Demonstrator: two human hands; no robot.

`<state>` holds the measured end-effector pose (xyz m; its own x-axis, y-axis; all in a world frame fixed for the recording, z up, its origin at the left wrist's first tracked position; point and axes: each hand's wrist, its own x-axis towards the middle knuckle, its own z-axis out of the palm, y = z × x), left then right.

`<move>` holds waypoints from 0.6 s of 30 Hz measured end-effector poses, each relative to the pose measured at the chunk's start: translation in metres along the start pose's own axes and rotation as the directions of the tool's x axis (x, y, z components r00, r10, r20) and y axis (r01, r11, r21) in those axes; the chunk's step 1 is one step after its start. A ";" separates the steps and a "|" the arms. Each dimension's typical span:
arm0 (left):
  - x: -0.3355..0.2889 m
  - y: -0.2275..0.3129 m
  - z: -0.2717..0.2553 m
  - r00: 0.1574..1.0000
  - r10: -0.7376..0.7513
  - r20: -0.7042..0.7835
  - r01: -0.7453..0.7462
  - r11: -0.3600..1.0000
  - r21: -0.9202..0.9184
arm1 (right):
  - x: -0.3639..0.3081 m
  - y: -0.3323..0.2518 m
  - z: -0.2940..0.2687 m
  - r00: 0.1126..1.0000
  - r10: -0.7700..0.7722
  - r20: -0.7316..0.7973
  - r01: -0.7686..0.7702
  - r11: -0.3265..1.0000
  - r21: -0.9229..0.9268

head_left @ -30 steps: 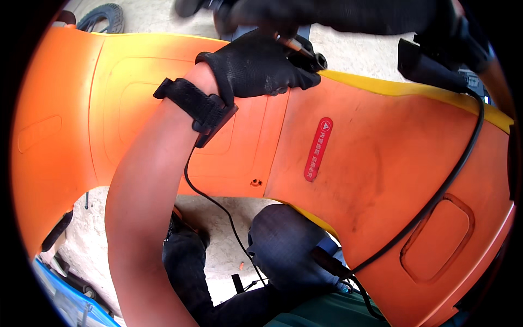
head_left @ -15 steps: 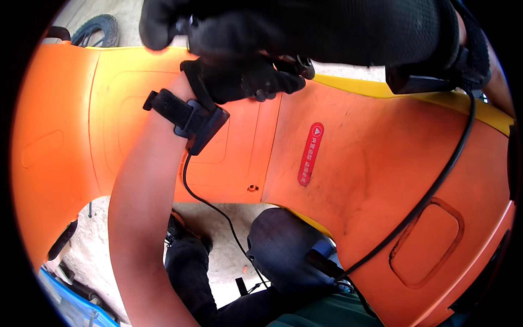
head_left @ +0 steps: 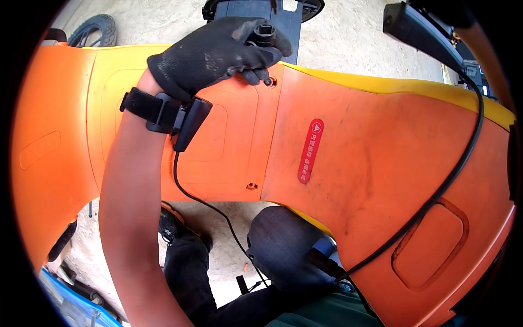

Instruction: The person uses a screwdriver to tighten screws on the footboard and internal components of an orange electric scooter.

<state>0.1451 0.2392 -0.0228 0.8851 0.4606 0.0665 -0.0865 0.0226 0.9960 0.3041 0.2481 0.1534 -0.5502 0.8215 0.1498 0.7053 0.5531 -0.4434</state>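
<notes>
The right hand has moved out of view, its grip impossible to tell, while the left hand (head_left: 210, 57) curls around a black socket (head_left: 265, 35) over the far edge of the orange panel (head_left: 239, 163)

I've got my gloved left hand (head_left: 218, 59) over the far edge of the surface (head_left: 354, 144), fingers (head_left: 251, 75) curled in, bare forearm (head_left: 131, 212) outstretched; my right forearm (head_left: 488, 60) just shows!

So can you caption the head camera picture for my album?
Gloved left hand holds a socket tool over an orange panel.
</notes>
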 end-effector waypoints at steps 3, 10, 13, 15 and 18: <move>-0.001 0.010 -0.001 0.998 -0.066 0.007 0.065 0.991 0.121 | 0.002 0.024 -0.004 0.981 0.184 0.060 -0.186 0.982 0.034; 0.003 -0.025 -0.005 0.981 0.195 -0.002 -0.178 0.903 0.390 | -0.011 0.030 0.000 0.938 0.308 0.162 -0.302 0.951 -0.061; 0.001 -0.003 0.006 0.993 0.101 -0.057 -0.068 0.907 0.415 | -0.013 0.032 -0.001 0.933 0.302 0.193 -0.293 0.953 -0.074; 0.000 -0.008 0.007 0.983 0.177 -0.041 -0.146 0.903 0.404 | -0.013 0.031 -0.001 0.933 0.299 0.201 -0.289 0.954 -0.079; -0.001 -0.005 0.007 0.984 0.175 -0.016 -0.156 0.914 0.374 | -0.013 0.029 0.003 0.923 0.339 0.180 -0.330 0.941 -0.081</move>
<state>0.1477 0.2320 -0.0271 0.8489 0.4717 0.2384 -0.0464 -0.3829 0.9226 0.3298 0.2530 0.1357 -0.3491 0.9213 -0.1714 0.8812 0.2605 -0.3945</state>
